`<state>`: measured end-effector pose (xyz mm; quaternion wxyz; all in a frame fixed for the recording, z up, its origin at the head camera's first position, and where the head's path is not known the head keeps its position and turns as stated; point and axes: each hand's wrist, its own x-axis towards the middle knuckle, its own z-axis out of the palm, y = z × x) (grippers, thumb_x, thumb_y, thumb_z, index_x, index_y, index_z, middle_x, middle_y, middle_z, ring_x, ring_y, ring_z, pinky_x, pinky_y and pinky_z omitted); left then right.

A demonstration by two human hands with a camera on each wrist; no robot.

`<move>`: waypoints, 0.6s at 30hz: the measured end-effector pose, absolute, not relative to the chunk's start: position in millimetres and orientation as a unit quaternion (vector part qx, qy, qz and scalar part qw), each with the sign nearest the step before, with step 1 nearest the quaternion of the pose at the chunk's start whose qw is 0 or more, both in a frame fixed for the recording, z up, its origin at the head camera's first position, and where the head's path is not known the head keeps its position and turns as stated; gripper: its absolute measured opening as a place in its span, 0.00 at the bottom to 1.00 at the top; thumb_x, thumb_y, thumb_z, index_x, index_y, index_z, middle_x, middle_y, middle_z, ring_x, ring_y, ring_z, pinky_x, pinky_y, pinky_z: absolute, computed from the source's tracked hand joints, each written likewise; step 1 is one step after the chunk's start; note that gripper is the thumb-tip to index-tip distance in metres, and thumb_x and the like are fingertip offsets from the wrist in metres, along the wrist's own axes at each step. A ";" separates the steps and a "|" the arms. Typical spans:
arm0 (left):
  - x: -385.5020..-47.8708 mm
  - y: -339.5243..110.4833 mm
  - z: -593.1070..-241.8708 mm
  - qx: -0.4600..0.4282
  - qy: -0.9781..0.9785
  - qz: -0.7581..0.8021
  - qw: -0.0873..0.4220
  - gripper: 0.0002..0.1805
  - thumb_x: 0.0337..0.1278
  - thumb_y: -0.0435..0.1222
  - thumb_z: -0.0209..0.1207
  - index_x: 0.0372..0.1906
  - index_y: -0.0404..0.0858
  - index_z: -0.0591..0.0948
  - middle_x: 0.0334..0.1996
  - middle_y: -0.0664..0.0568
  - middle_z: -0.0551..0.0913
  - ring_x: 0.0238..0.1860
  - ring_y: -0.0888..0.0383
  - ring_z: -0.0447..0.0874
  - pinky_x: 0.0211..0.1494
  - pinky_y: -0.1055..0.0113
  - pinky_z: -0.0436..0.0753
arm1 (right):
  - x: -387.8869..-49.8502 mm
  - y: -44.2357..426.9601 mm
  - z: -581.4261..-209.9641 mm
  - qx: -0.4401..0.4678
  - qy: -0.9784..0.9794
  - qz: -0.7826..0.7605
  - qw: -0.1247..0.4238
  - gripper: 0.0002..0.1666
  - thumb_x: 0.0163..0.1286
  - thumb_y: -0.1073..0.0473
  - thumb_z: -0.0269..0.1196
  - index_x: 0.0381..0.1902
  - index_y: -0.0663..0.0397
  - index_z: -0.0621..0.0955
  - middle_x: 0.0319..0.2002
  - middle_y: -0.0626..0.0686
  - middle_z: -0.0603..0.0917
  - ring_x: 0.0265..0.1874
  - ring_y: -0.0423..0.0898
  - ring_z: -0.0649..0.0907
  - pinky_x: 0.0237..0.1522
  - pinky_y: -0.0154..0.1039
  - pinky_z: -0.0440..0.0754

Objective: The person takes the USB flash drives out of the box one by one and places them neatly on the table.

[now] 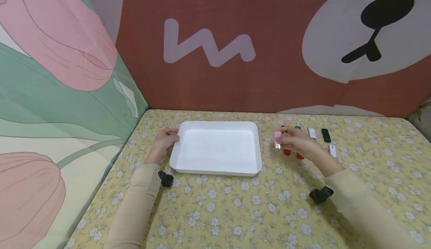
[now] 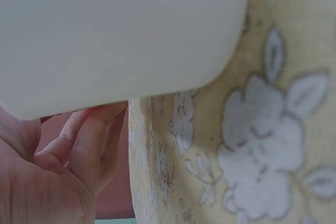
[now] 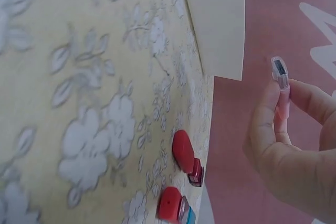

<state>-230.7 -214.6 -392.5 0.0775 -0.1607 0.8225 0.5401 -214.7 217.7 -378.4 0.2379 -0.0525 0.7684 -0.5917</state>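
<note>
A white rectangular tray lies on the flowered cloth. My left hand grips its left edge, and in the left wrist view the tray's wall hides the fingertips. To the right of the tray, my right hand pinches a small pink USB flash drive above the cloth. In the right wrist view the drive points up between thumb and fingers, its clear-capped end showing. Below that hand lie a red stick and a red-and-blue stick, partly covered by it in the head view.
Farther right on the cloth are a small white stick, a black one and a white-and-silver one. A brown printed backdrop rises behind the table, and a flower-printed one stands along the left.
</note>
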 end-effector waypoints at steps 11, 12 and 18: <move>-230.9 -214.8 -391.5 -0.169 0.822 0.538 0.082 0.24 0.59 0.29 0.52 0.62 0.34 0.73 0.52 0.40 0.77 0.35 0.60 0.77 0.34 0.71 0.78 | -197.5 229.9 -380.8 -0.056 0.798 -0.544 0.252 0.32 0.69 0.57 0.59 0.62 0.67 0.61 0.38 0.46 0.76 0.36 0.35 0.80 0.45 0.37 0.82; -230.7 -214.9 -391.5 -0.168 0.821 0.539 0.082 0.24 0.59 0.29 0.52 0.62 0.34 0.73 0.52 0.40 0.77 0.35 0.60 0.77 0.34 0.71 0.78 | -196.3 231.0 -381.6 -0.054 0.798 -0.543 0.254 0.32 0.69 0.57 0.60 0.63 0.67 0.61 0.39 0.47 0.76 0.36 0.35 0.80 0.45 0.36 0.82; -229.7 -216.2 -392.0 -0.157 0.817 0.548 0.081 0.23 0.59 0.29 0.52 0.62 0.32 0.73 0.51 0.40 0.77 0.34 0.60 0.79 0.36 0.70 0.80 | -188.2 236.0 -385.2 -0.060 0.788 -0.551 0.269 0.32 0.69 0.60 0.60 0.63 0.70 0.60 0.41 0.48 0.76 0.37 0.35 0.81 0.45 0.36 0.83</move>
